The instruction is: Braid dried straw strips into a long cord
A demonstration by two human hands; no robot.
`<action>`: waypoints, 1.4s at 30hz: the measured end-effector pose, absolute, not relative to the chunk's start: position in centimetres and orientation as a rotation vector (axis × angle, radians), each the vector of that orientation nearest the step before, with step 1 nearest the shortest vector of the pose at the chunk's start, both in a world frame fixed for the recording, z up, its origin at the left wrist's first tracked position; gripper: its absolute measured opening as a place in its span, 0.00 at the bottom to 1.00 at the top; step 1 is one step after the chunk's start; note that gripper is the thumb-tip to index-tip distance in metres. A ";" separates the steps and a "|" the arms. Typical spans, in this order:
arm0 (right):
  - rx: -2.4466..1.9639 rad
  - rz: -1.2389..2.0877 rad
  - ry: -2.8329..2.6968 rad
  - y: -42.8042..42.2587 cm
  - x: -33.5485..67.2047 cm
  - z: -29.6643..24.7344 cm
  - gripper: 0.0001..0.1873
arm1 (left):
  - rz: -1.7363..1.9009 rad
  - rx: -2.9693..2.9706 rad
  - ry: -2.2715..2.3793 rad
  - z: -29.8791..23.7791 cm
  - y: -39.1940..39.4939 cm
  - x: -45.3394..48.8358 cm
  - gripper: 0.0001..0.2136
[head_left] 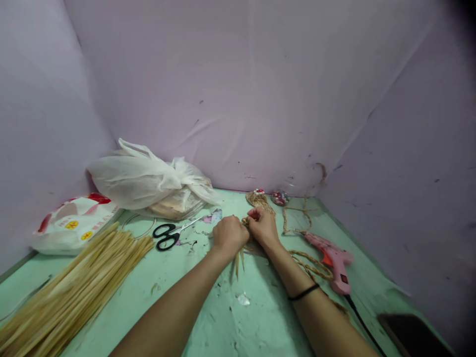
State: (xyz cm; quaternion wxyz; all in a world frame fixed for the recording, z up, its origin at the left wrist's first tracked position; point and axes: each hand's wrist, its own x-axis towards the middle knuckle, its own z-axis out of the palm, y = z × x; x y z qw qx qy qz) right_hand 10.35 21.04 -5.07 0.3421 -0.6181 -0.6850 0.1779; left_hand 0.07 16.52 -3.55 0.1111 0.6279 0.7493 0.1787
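My left hand (229, 235) is closed in a fist near the table's middle. Pale straw strands (239, 264) poke out below it, their tips pointing toward me. My right hand (264, 228) touches the left one, its thumb and fingers pinched on a small bit of twisted straw (244, 222) between the two hands. Most of what they grip is covered by the fingers. Just beyond the right hand lies a woven straw piece (256, 200) topped with red and white beads. Whether it joins the held straw, I cannot tell.
Left: straw bundle (80, 282), black-handled scissors (168, 237), white plastic bag (148, 181), red-and-white packet (76, 223). Right: pink glue gun (336, 263) with a black cord, braided straw rope (314, 267), bag of beads (280, 198), dark phone-like slab (412, 333). Pale walls enclose the green table (208, 317).
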 end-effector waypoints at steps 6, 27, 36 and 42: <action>-1.836 0.361 -2.007 20.5 9.7 -3.6 0.12 | 0.467 1.830 2.178 -3.4 16.6 -0.2 0.13; -2.002 0.083 -2.257 11.6 11.0 -2.4 0.13 | 0.349 2.130 1.993 -3.3 16.9 -1.0 0.11; -1.831 0.831 -2.039 9.4 15.2 0.3 0.07 | 0.340 2.104 1.902 -3.7 17.8 -1.6 0.10; -1.169 1.559 -1.431 6.0 17.0 3.0 0.08 | 0.369 2.072 1.900 -3.5 17.7 -1.7 0.10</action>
